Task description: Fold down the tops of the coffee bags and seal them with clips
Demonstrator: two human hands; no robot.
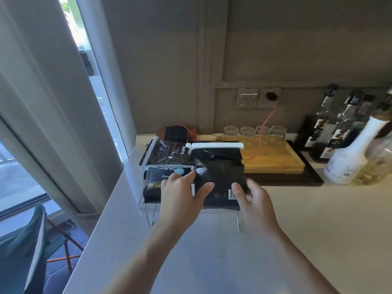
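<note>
both hands are on the black bag (218, 177), which stands in a clear rack (148, 206) at the near left of the counter (318, 219), close to the window. the left hand (180, 198) lies open across the bag's left edge, fingers spread, partly over the neighbouring front bag (157, 183); the right hand (256, 206) pinches the bag's lower right corner, thumb on the face beside the barcode. the bag's top is already folded down and a white clip (216, 145) spans the whole fold, so this one looks sealed, and the step in hand seems to be settling it into the rack. the front bag wears a clip (169, 167) across its top too, and the back bag (169, 152) has one (149, 152) along its left side. to do this well, lower the black bag straight so its base sits flat inside the rack, keep the left palm light so the front bag is not tipped, and avoid pushing up on the fold, since that could work the clip loose. before letting go, check that both ends of the white clip overhang the fold evenly. the wooden tray (273, 164) with glasses (254, 132) sits just behind the bag, so keep the clip's right end away from it.
</note>
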